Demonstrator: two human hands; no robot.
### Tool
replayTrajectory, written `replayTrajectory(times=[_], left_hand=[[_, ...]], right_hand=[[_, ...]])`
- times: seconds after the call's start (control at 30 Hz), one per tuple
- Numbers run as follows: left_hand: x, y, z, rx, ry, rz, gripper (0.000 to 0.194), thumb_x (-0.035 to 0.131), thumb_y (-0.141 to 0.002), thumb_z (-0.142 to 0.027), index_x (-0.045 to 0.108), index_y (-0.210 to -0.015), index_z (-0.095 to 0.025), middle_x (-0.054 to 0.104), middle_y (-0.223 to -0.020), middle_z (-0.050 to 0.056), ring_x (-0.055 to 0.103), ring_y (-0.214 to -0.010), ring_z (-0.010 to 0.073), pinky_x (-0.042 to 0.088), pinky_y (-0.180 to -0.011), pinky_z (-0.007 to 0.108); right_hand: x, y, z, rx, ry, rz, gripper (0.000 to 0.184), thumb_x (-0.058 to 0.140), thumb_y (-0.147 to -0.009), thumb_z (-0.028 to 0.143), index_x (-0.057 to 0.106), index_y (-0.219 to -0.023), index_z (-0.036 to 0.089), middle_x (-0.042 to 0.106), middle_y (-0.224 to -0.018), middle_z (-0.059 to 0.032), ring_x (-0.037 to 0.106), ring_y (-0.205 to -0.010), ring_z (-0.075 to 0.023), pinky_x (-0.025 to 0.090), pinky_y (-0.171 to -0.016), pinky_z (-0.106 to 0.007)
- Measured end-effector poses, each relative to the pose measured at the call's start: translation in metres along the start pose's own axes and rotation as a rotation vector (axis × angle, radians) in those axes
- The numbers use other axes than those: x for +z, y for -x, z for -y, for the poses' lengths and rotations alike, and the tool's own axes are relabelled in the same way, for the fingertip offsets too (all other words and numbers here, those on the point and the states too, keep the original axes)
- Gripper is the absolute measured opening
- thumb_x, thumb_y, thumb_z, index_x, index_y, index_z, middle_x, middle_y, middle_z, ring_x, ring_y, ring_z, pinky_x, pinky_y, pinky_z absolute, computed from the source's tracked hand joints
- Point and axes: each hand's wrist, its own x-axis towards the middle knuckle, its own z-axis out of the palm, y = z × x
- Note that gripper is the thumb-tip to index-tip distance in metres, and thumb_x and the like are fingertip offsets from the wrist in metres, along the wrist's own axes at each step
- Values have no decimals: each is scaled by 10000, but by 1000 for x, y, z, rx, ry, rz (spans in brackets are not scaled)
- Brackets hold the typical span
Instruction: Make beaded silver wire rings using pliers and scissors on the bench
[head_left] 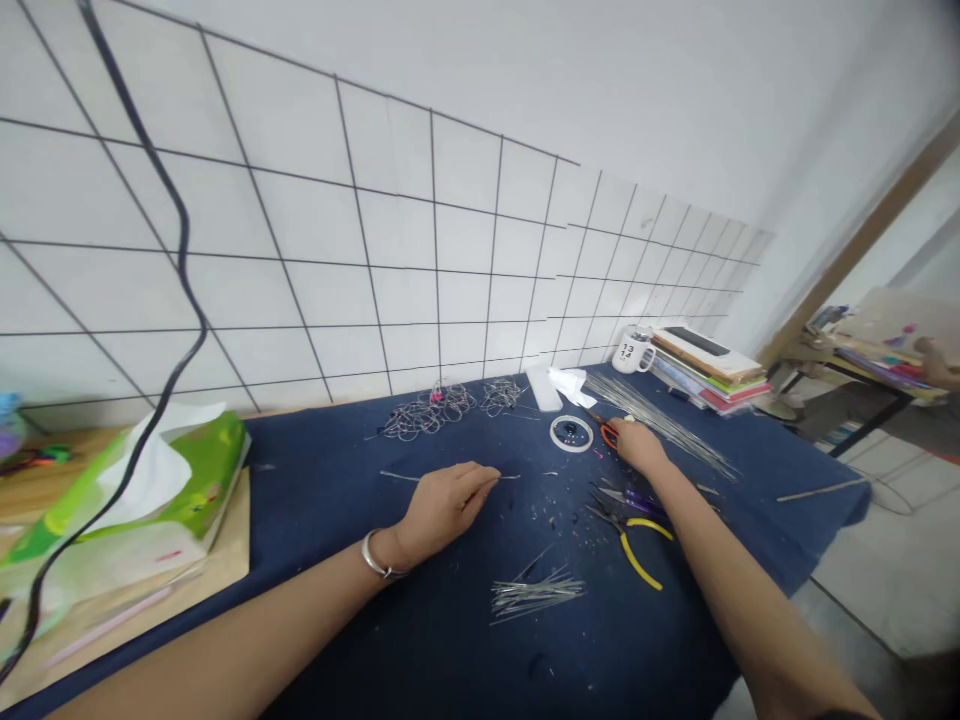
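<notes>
White round dish (556, 440): sits on the blue cloth (322, 470) with small dark and pale bits inside it; the other places are told from this dish.
Wire strand (400, 477): left of the dish and a little nearer the person, lying crosswise; one end shows beyond the wrist side of the hand, the other just past the fingertips, and the middle is hidden.
Left hand (450, 505): left of the dish, palm down, thumb and fingers pinched narrowly on the wire strand.
Wire handling: likely very light, springy and smooth, stiff enough to stay straight yet easy to kink; a thumb-and-finger pinch close to an end should steady it best, and a loose hold could let it roll.
Right hand (637, 445): just right of the dish, its fingers at the handles of the orange-handled tool; how firmly they close cannot be told, as the back of the hand hides them.
Orange-handled tool (608, 434): beside the dish's right edge, tip pointing away from the person; probably rigid and heavier than the wire, best held around its handles, clear of the tip.
Short wires (537, 592): a loose pile nearer the person than the dish.
Yellow-handled pliers (639, 565): nearer the person than the dish and to its right, handles spread.
</notes>
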Motion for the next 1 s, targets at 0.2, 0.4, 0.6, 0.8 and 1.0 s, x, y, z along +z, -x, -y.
replayTrajectory(times=[0.2,0.4,0.6,0.8,1.0], left_hand=[[0,0,3,-13,29,33,218,407,-854,-208,563,-1007,-204,620,-935,28,567,-832,118,451,-742,233],[-1,0,3,-23,41,47,224,399,-858,-205,546,-1027,-198,614,-894,31,561,-778,113,448,-690,219],[-2,0,2,-6,28,34,227,393,-861,-201,542,-1032,-190,611,-855,34,552,-738,111,432,-656,213],[-4,-1,0,-44,55,23,225,403,-857,-211,548,-1029,-197,610,-859,31,559,-730,110,434,-651,213],[-16,-7,-12,-196,173,-105,201,414,-857,-235,560,-992,-203,604,-838,22,556,-730,104,440,-680,219]], right_hand=[[10,-29,0,19,52,22,359,503,-759,202,515,-1117,178,588,-963,-127,555,-873,-213,368,-714,-272],[8,-26,-7,90,61,-102,451,364,-855,363,340,-1280,212,528,-1049,-145,532,-895,-236,363,-706,-304],[-3,-9,8,38,-96,-202,530,421,-792,530,452,-1174,164,548,-968,-134,500,-912,-247,354,-746,-303],[-25,28,42,-127,-305,-359,433,426,-821,418,423,-1181,176,520,-957,-104,490,-870,-219,365,-741,-305],[-53,91,102,-337,-651,-195,324,473,-792,430,474,-1021,201,497,-854,-38,481,-763,-169,389,-692,-286]])
